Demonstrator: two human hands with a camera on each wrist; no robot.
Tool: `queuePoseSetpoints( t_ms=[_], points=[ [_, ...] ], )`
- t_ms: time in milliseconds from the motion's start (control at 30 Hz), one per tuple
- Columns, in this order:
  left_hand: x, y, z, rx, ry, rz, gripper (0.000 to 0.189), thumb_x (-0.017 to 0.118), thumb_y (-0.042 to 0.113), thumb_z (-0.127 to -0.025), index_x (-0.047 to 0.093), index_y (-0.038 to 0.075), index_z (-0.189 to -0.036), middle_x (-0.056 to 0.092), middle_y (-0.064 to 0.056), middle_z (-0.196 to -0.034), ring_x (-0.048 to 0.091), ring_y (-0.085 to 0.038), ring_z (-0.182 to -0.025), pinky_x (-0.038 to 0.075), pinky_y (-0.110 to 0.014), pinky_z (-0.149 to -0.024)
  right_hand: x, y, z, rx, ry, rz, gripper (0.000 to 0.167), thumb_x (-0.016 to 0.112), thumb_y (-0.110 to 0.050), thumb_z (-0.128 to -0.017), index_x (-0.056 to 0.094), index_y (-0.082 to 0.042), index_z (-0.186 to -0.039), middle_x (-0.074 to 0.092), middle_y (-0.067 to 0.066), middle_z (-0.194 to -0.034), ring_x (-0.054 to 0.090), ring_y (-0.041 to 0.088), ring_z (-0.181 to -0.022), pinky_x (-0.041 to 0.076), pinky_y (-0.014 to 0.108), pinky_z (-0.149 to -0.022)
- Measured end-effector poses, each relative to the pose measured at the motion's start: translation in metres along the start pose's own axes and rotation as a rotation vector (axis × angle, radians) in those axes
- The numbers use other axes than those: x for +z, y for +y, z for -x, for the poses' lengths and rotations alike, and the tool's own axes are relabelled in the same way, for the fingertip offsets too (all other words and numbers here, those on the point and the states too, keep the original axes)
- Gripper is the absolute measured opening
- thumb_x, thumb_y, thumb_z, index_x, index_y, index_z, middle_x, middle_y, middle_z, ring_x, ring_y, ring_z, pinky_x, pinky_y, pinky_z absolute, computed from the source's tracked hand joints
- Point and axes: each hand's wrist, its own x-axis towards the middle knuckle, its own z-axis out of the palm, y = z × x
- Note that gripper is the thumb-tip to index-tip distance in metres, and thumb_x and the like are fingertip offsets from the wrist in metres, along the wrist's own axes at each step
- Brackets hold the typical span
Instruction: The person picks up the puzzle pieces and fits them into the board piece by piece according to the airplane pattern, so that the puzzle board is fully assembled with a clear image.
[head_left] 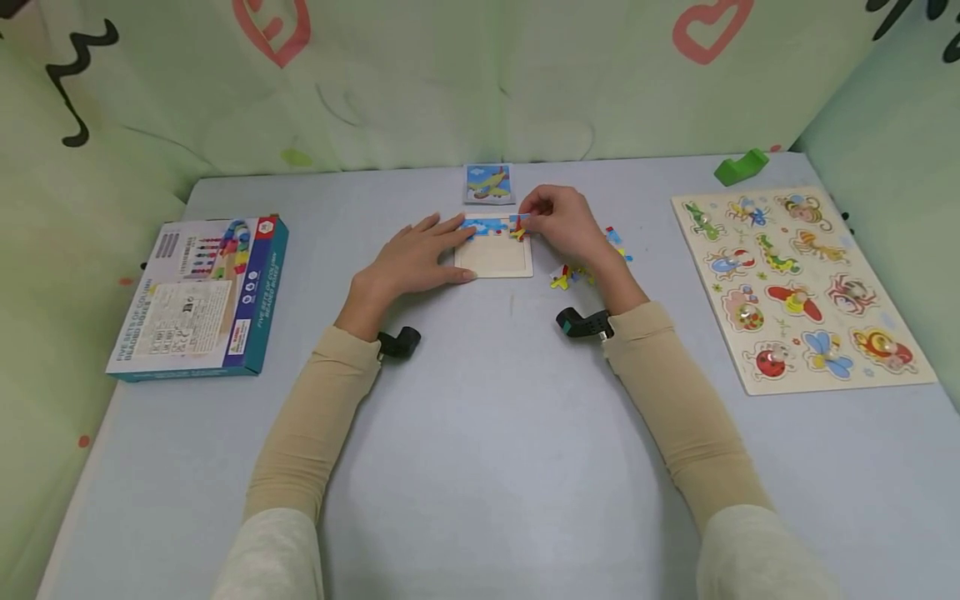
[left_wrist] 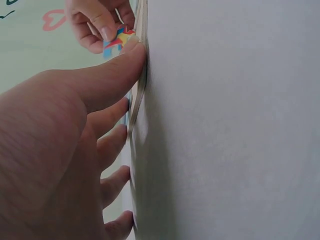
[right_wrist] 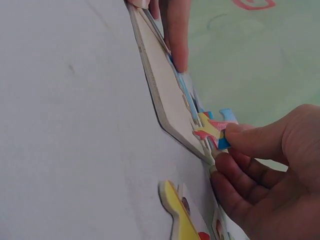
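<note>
Right hand (head_left: 558, 221): mine, with thumb and fingers pinching one puzzle piece.
Puzzle piece (right_wrist: 215, 132): yellow, red and blue, tilted at the far right corner of the tray; I could not tell whether any edge of it had seated.
Left hand (head_left: 420, 257): spread and gripping nothing, forefinger at the left end of the blue row, thumb on the near edge, steadying things, I judged.
Tray (head_left: 491, 260): shallow, wooden, flat before me, its nearer part bare.
Blue row (head_left: 483, 227): pieces laid along the tray's far side.
Step in hand: fitting the corner piece to the end of that row, as I read it.
Next move: called for levelling the piece, lining up its tabs and pressing gently, without nudging its neighbours.
Loose pieces (head_left: 573, 277): right of the tray, partly hidden by my forearm.
Picture card (head_left: 489, 183): just beyond the tray, showing a yellow aeroplane.
Tabletop (head_left: 495, 433): pale and plain.
Boxed set (head_left: 202, 300): well off to my left.
Insect board (head_left: 892, 379): well off to my right, a green block (head_left: 741, 168) beyond it.
Backdrop (head_left: 412, 92): pale green, with red heart outlines and black marks.
</note>
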Motion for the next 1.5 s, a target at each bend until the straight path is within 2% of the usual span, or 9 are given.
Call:
queuePoseSetpoints(
  t_ms=[433,567,933,1233,1367,1500],
  points=[
    [0.0,0.0,0.002,0.0,0.008,-0.003,0.079,0.052,0.064,-0.094,0.02,0.034,-0.159,0.011,0.01,-0.168,0.006,-0.028,-0.157,0.009,-0.055,-0.126,0.023,-0.005,-0.007,0.052,0.169,0.044,0.015,0.067,-0.012,-0.092,0.073,-0.002,-0.102,0.063,0.01,-0.087,0.052,0.021,-0.082,0.039,0.027,-0.071],
    [0.0,0.0,0.001,0.001,0.011,-0.003,0.079,0.052,0.064,-0.094,0.02,0.034,-0.159,0.011,0.01,-0.168,0.006,-0.028,-0.157,0.009,-0.055,-0.126,0.026,-0.006,-0.007,0.076,0.187,0.062,0.016,0.069,-0.013,-0.092,0.074,-0.002,-0.102,0.064,0.011,-0.089,0.052,0.022,-0.082,0.04,0.027,-0.069],
    [-0.002,0.0,0.002,-0.006,0.007,-0.013,0.079,0.051,0.064,-0.094,0.02,0.034,-0.159,0.01,0.011,-0.168,0.006,-0.028,-0.157,0.009,-0.054,-0.126,0.03,-0.02,-0.007,0.096,0.177,0.161,0.015,0.066,-0.012,-0.092,0.072,-0.001,-0.1,0.067,0.015,-0.092,0.055,0.024,-0.08,0.04,0.027,-0.065],
    [-0.001,0.003,0.001,-0.007,0.006,-0.004,0.078,0.052,0.063,-0.094,0.02,0.034,-0.159,0.01,0.01,-0.168,0.005,-0.027,-0.157,0.008,-0.054,-0.126,0.03,-0.018,-0.005,0.084,0.179,0.163,0.011,0.065,-0.008,-0.09,0.071,0.0,-0.094,0.065,0.015,-0.087,0.055,0.024,-0.078,0.04,0.027,-0.065],
    [0.0,0.002,0.001,-0.006,0.003,-0.006,0.078,0.052,0.063,-0.094,0.019,0.034,-0.159,0.01,0.01,-0.168,0.005,-0.028,-0.157,0.008,-0.054,-0.126,0.029,-0.017,-0.005,0.084,0.129,0.145,0.011,0.063,-0.006,-0.09,0.071,0.0,-0.097,0.062,0.013,-0.087,0.052,0.023,-0.08,0.04,0.028,-0.066],
    [0.001,0.001,0.0,-0.005,0.005,-0.01,0.078,0.052,0.064,-0.094,0.02,0.034,-0.159,0.01,0.011,-0.168,0.006,-0.028,-0.157,0.009,-0.054,-0.126,0.025,-0.018,-0.004,0.076,0.041,0.14,0.017,0.065,-0.005,-0.089,0.07,0.0,-0.105,0.06,0.013,-0.091,0.05,0.024,-0.085,0.04,0.029,-0.07]
  ],
)
